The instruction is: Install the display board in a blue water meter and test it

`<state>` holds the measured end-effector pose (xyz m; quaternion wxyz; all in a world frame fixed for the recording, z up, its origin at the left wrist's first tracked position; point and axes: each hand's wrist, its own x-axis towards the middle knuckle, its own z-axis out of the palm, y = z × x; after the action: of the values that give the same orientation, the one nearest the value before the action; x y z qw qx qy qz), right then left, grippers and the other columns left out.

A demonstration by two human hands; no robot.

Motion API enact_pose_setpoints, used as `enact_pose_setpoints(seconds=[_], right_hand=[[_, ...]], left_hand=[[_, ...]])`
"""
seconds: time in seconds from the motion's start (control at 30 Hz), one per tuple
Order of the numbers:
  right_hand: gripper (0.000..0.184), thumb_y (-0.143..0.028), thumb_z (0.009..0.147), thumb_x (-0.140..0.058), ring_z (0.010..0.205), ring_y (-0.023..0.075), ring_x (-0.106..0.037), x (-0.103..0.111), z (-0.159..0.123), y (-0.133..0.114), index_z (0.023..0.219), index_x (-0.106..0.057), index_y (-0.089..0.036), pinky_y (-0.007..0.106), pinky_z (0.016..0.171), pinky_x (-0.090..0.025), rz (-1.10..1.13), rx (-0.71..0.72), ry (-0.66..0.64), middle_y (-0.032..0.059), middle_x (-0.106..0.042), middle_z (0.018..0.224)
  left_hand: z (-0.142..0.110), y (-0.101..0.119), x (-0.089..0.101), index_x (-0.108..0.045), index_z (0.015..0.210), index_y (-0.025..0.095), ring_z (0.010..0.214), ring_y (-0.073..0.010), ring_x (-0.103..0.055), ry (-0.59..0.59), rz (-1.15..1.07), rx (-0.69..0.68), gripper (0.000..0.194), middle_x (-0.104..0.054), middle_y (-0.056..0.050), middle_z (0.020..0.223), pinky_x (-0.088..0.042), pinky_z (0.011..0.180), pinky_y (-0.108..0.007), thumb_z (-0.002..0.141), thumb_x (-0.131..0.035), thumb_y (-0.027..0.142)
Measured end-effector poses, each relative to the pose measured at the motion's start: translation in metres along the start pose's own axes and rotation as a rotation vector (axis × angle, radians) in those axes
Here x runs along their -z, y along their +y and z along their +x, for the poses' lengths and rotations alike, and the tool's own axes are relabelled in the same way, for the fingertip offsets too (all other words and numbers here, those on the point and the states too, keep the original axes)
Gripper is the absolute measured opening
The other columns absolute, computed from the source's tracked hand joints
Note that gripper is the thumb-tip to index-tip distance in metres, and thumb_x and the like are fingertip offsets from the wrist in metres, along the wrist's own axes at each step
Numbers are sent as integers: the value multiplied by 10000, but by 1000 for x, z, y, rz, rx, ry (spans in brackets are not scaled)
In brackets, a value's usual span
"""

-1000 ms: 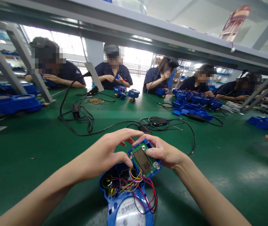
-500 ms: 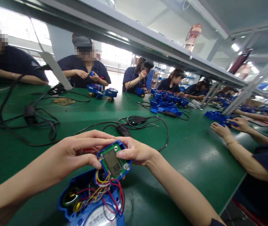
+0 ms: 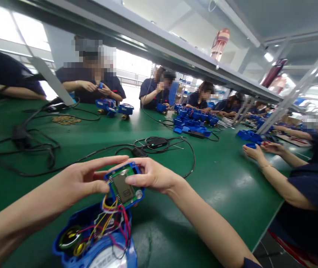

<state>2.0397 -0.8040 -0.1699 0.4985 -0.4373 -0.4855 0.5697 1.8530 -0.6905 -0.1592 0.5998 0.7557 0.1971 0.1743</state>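
My left hand (image 3: 76, 182) and my right hand (image 3: 150, 175) pinch a small green circuit board with a grey display (image 3: 123, 187) from either side, in a blue frame. Coloured wires (image 3: 111, 219) run from the board down into an open blue meter housing (image 3: 92, 238) that lies on the green table (image 3: 226, 178) just below my hands. A white dial face shows at the housing's near end. Both hands are closed on the board's edges, thumbs on top.
Black cables and a small black box (image 3: 156, 142) lie beyond my hands. Several blue meter housings (image 3: 192, 123) are heaped further back. Other people sit across and to the right; one person's hands (image 3: 259, 150) rest on the table. A metal shelf runs overhead.
The view has swung right and the meter housing has slid toward the lower left. Both hands keep their hold on the board, which has tilted slightly.
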Motion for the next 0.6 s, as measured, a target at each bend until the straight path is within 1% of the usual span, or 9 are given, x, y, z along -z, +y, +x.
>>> enact_pose_setpoints(seconds=[0.03, 0.07, 0.17, 0.23, 0.27, 0.37, 0.43, 0.5, 0.6], right_hand=[[587, -469, 660, -883, 842, 139, -639, -2, -4, -7, 1130, -707, -165, 278, 829, -525, -51, 26, 43, 36, -703, 988], [550, -452, 698, -864, 846, 140, -641, -4, -7, -13, 1138, -706, -162, 278, 829, -522, -105, 48, 81, 38, -707, 982], [472, -405, 763, -824, 877, 141, -640, -8, -15, -27, 1162, -706, -183, 266, 823, -513, -232, 67, 91, 35, -713, 1022], [433, -394, 784, -809, 890, 137, -634, -10, -18, -32, 1165, -709, -214, 247, 807, -508, -301, 71, 91, 19, -711, 1033], [419, -396, 792, -802, 896, 138, -633, -12, -19, -33, 1165, -710, -227, 242, 801, -508, -330, 73, 99, 14, -711, 1036], [410, -401, 796, -796, 930, 153, -637, -16, -21, -35, 1165, -711, -244, 253, 821, -517, -393, 84, 134, 13, -715, 1069], [411, -395, 792, -797, 935, 162, -639, -18, -21, -35, 1165, -714, -244, 264, 829, -521, -435, 89, 150, 17, -719, 1073], [412, -382, 787, -796, 921, 163, -640, -18, -21, -35, 1166, -715, -244, 265, 819, -524, -470, 89, 153, 18, -722, 1060], [396, -354, 779, -787, 893, 157, -642, -19, -23, -37, 1153, -724, -241, 259, 800, -526, -526, 99, 168, 16, -728, 1036]], left_hand=[[-2, 5, 5, -629, 1283, 295, 1134, -290, -664, -44, 3, 52, 524, -726, -13, 1232, -509, 916, -365, 785, -757, 396], [-4, 9, 10, -593, 1281, 263, 1089, -275, -675, -72, 24, 84, 526, -735, -27, 1158, -504, 903, -356, 801, -756, 403], [-15, 19, 18, -511, 1243, 227, 880, -210, -658, -118, 82, 87, 522, -692, 4, 923, -486, 793, -321, 830, -731, 458], [-25, 23, 13, -473, 1257, 240, 806, -187, -619, -151, 93, 89, 547, -661, 31, 861, -458, 737, -309, 823, -743, 437], [-30, 23, 8, -472, 1247, 244, 808, -187, -613, -163, 80, 98, 539, -660, 32, 863, -449, 734, -310, 821, -745, 427], [-39, 23, -12, -538, 1076, 216, 874, -193, -613, -116, -66, 132, 362, -669, 8, 917, -448, 783, -322, 827, -730, 397], [-42, 23, -20, -560, 936, 197, 853, -171, -592, -66, -172, 160, 253, -658, 13, 891, -433, 769, -300, 827, -720, 360], [-43, 23, -22, -568, 853, 183, 793, -145, -560, -56, -220, 185, 211, -633, 28, 831, -402, 723, -275, 801, -730, 308], [-40, 23, -15, -560, 790, 170, 762, -136, -548, -31, -206, 176, 192, -628, 24, 792, -385, 705, -271, 761, -735, 240]])
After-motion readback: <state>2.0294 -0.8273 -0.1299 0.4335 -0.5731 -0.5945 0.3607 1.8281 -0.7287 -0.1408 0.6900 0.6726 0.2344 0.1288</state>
